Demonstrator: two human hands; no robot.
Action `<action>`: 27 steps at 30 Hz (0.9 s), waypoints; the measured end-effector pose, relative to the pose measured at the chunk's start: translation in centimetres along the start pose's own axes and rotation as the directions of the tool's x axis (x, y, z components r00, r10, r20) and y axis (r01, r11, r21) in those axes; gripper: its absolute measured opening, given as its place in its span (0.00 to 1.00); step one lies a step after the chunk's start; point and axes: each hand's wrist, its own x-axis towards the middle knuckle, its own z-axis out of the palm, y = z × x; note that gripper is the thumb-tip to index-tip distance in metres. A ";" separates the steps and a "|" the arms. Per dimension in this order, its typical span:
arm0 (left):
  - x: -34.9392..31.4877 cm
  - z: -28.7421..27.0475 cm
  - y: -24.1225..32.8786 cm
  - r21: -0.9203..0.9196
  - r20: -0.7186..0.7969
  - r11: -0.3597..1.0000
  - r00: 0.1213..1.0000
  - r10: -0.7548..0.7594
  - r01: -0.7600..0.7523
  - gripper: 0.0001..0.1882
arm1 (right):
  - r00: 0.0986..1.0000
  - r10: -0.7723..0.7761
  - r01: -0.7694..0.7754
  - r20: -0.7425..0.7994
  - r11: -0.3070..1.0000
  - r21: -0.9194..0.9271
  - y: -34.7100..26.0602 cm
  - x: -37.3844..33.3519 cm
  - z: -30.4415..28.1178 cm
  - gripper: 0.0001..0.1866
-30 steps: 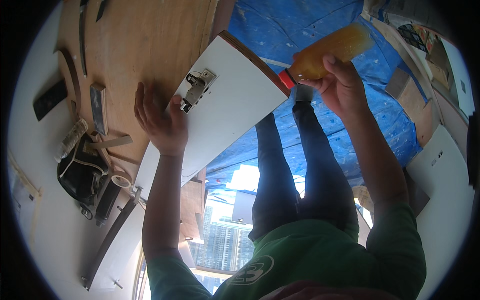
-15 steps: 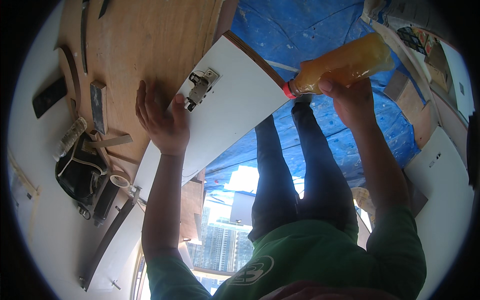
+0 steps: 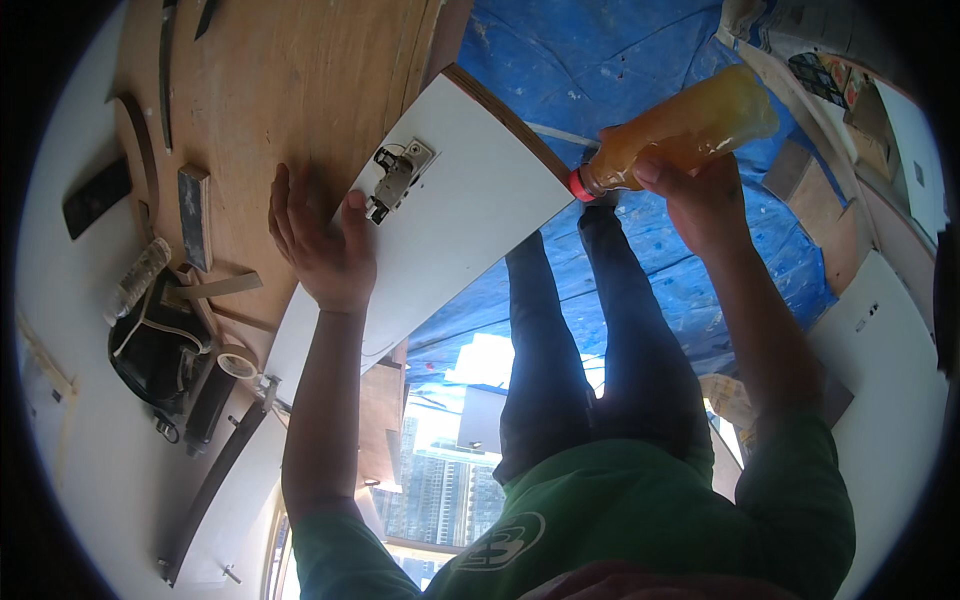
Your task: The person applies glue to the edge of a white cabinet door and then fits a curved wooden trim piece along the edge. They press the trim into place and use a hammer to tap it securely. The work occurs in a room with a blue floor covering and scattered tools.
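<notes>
My right hand (image 3: pixel 706 205) is wrapped around a clear plastic bottle (image 3: pixel 690 125) of orange-yellow liquid. The bottle lies tilted in the air, its red cap (image 3: pixel 579 185) pointing left beside the corner of a white panel (image 3: pixel 470 180). My left hand (image 3: pixel 322 240) rests with fingers spread over the panel's left edge, the thumb on the white face and the other fingers over the wood. Just right of that thumb, a metal cabinet hinge (image 3: pixel 398 180) is fixed to the panel.
Wooden board (image 3: pixel 290 80) spreads beneath the panel. At left lie a black bag (image 3: pixel 160 345), a tape roll (image 3: pixel 237 361), a clear bottle (image 3: pixel 140 277), a dark flat rectangle (image 3: pixel 97 198) and wood strips (image 3: pixel 194 215). Blue sheeting (image 3: pixel 560 60) covers the floor; another white panel (image 3: pixel 885 350) stands right.
The view has shifted very slightly. Both hands keep their places, the right one still holding the bottle and the left one still on the panel's edge.
</notes>
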 end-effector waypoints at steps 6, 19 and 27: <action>0.2 0.1 0.1 -0.002 0.010 1.000 1.000 0.011 -0.011 0.35 | 0.994 -0.105 0.105 0.007 0.994 0.019 0.0 2.3 1.6 0.25; 0.0 0.0 -0.2 0.014 0.017 1.000 1.000 -0.010 0.010 0.36 | 0.999 -0.013 0.016 -0.032 0.997 0.077 -0.3 -0.6 -1.3 0.22; 0.0 0.0 -0.2 0.010 0.008 1.000 1.000 -0.013 0.013 0.37 | 0.999 -0.043 0.045 -0.025 0.996 0.074 0.2 0.7 1.1 0.23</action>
